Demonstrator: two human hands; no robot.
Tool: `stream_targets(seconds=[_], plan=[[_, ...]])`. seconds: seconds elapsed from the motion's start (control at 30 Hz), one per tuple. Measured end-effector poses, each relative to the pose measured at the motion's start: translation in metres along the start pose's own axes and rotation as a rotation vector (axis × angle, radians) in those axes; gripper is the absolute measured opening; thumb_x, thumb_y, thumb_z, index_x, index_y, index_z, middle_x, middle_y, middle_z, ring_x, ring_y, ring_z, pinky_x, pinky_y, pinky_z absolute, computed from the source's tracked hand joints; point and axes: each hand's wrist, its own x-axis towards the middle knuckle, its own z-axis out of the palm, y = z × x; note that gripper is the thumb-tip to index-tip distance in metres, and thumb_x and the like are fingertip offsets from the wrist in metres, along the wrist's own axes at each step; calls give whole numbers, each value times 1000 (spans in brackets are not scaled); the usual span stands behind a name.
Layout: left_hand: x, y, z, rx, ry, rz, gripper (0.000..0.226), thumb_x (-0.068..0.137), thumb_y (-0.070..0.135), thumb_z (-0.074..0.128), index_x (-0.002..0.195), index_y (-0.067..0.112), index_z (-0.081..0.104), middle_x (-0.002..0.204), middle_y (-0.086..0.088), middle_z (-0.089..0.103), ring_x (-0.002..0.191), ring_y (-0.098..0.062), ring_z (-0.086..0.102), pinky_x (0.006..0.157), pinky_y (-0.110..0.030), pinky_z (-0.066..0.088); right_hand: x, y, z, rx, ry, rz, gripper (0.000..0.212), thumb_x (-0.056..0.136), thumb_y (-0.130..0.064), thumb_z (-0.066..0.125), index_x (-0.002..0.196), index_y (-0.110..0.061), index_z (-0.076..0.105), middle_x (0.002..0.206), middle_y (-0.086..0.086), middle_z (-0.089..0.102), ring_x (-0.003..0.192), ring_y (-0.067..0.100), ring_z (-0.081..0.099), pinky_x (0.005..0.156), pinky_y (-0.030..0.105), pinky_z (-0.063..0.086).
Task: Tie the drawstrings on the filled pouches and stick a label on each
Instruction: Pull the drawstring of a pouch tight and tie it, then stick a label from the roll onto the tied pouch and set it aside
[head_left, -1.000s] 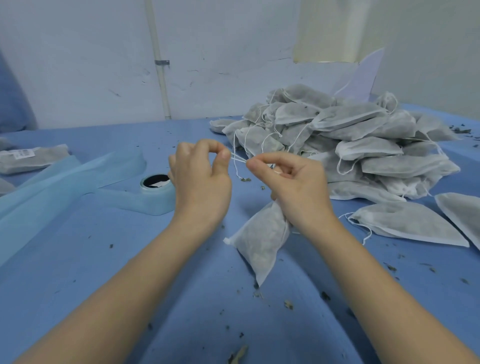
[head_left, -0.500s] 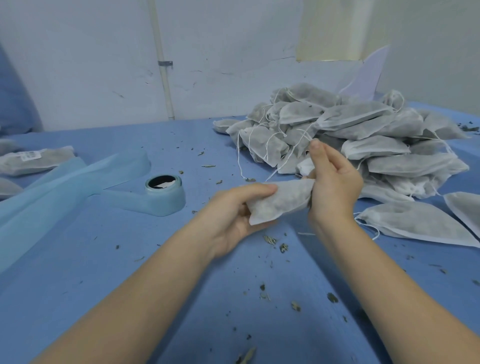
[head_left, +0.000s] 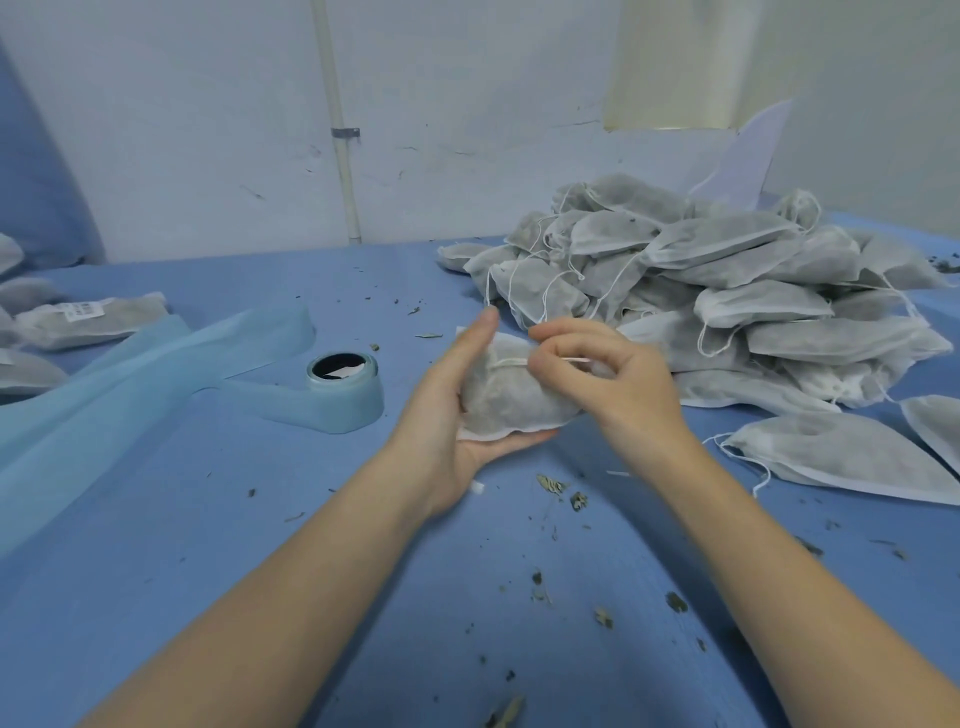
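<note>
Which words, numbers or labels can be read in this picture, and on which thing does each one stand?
No text can be read.
White label on the pouch at the far left: dark print in rows, too small and blurred to read.
Pouch in the hands: no label or print shows.
Pile of pouches: no print shows.
Blue roll: no print shows.
</note>
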Motion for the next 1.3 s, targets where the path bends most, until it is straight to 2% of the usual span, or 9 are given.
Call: stream_targets(seconds=[0.17,0.3,0.37,0.47,0.57,0.73,0.93,1.13,1.3], plan=[[6,-4,-5,178,140,151,29,90,15,59,110,-5,62,104,-23,68,93,-32,67,83,-46,56,0,1,8,-89,5,-10,17,81,-11,74,71,-25,71,103,-13,66,93,-6,59,84,15,45],[9,3,-14,254,263,289,18,90,14,60,99,0,66,97,-17,70,89,-28,67,89,-44,50,9,4,26,-64,73,92,15,88,-30,67,103,-28,64,106,-19,63,95,-12,56,86,9,42],[13,13,-22,279,354,369,14,89,15,61,95,4,67,100,-17,69,95,-31,66,94,-47,49,17,4,39,169,86,288,17,96,-33,53,108,-22,60,114,-6,65,103,5,60,96,23,45],[17,34,-39,280,506,470,15,88,18,64,97,6,67,102,-17,69,98,-32,65,92,-51,49,26,9,65,338,23,451,22,98,-9,45,112,-6,61,111,14,64,90,20,59,86,29,47],[16,55,-58,213,603,512,11,87,21,65,90,10,65,103,-17,68,97,-34,65,85,-53,53,30,16,87,198,-99,467,37,95,0,47,132,-4,52,105,8,59,81,17,57,82,25,48],[12,82,-89,-57,590,465,10,91,14,60,84,6,58,86,-10,64,75,-24,65,49,-32,56,40,25,111,-341,-375,263,70,82,-12,70,145,-18,41,136,-5,53,113,8,56,99,27,44],[11,89,-108,-70,616,426,11,90,17,62,85,8,59,90,-8,64,81,-24,66,50,-31,57,47,32,124,-253,-370,240,81,71,-11,81,142,-19,44,133,-1,56,115,9,56,104,30,43],[14,87,-112,88,674,426,9,90,20,61,90,11,61,91,-6,65,81,-22,65,53,-30,58,48,30,138,-421,-412,145,78,72,-21,79,142,-26,44,125,-4,56,103,11,55,82,19,41],[20,85,-114,421,794,460,22,86,32,63,94,14,55,106,-8,64,102,-31,61,89,-46,51,50,30,151,-454,-334,137,57,64,-29,82,115,-20,57,109,2,62,99,21,58,80,30,49]])
